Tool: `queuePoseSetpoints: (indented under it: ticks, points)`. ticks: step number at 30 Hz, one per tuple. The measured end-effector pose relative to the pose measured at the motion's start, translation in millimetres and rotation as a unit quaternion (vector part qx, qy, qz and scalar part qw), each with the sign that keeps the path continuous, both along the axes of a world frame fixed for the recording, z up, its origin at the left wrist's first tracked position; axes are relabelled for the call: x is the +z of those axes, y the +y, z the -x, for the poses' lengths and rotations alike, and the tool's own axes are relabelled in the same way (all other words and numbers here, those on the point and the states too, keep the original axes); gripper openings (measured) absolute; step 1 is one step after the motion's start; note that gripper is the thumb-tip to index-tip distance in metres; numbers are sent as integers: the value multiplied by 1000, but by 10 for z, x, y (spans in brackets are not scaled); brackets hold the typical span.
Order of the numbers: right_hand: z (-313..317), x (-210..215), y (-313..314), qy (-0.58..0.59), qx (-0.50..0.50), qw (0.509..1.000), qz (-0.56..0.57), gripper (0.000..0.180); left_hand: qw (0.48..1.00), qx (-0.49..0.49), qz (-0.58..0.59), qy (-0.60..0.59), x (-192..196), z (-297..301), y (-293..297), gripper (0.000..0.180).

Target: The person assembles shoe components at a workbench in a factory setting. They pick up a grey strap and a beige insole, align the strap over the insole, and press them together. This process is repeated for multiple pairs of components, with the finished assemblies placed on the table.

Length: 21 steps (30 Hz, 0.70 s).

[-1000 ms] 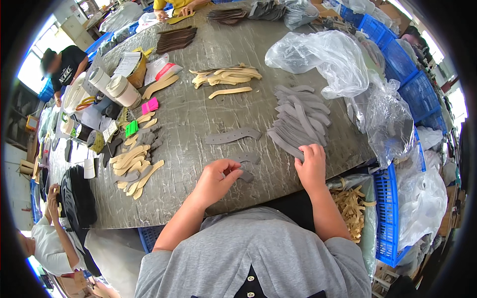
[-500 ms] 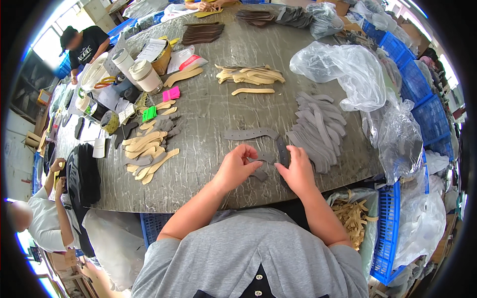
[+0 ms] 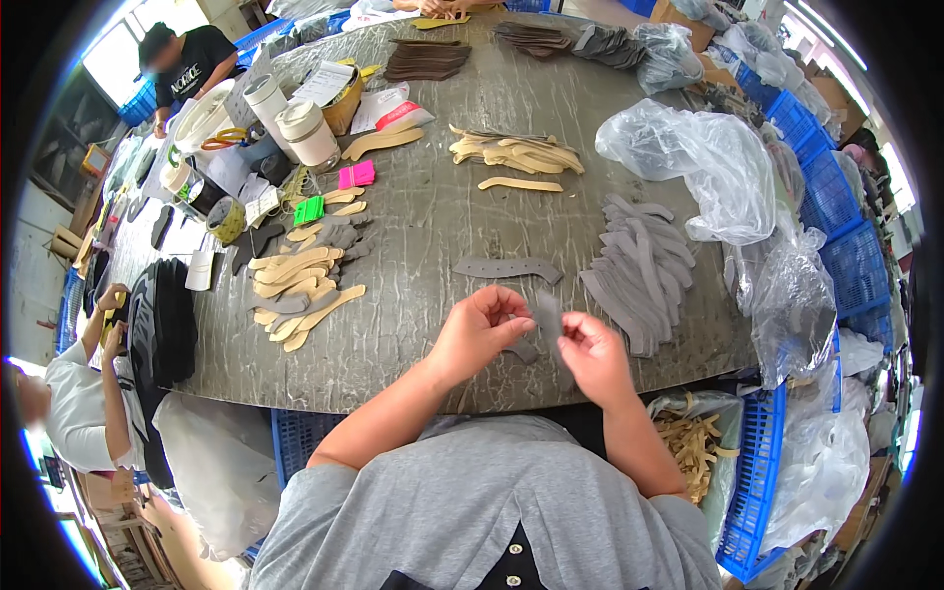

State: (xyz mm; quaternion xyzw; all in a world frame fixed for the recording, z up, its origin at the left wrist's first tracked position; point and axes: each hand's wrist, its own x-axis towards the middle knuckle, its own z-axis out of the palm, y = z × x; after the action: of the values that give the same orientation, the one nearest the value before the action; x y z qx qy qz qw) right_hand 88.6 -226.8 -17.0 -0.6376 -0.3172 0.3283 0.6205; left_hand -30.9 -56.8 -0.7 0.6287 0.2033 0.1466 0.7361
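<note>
While the right hand [image 3: 593, 356] pinches the grey strip [image 3: 548, 321] by its edge, seemingly apt for something light and pliable, whether the left hand [image 3: 484, 330] grips too I cannot tell.

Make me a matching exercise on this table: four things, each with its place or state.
1. Green bundle
2. Right hand
3. Single tan strip
4. Grey strip pile

A. near the clear plastic bag
B. holding a blurred grey strip
C. beside the pink bundle
D. on the near side of the tan pile

Pairs: 1-C; 2-B; 3-D; 4-A
</note>
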Motion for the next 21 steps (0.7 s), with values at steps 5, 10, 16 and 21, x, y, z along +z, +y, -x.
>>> queuePoseSetpoints:
  ticks: [5,10,16,21]
  points:
    - [185,175,50,10,33,998,-46,20,1000,-8,28,-11,95,32,5,12]
    - [162,310,137,52,21,997,-52,13,997,-32,64,-25,93,95,30,12]
    - [96,373,181,109,33,993,-45,10,998,-36,35,-42,152,104,12,19]
    - [42,366,158,119,59,989,-57,12,996,-46,45,-55,179,107,9,23]
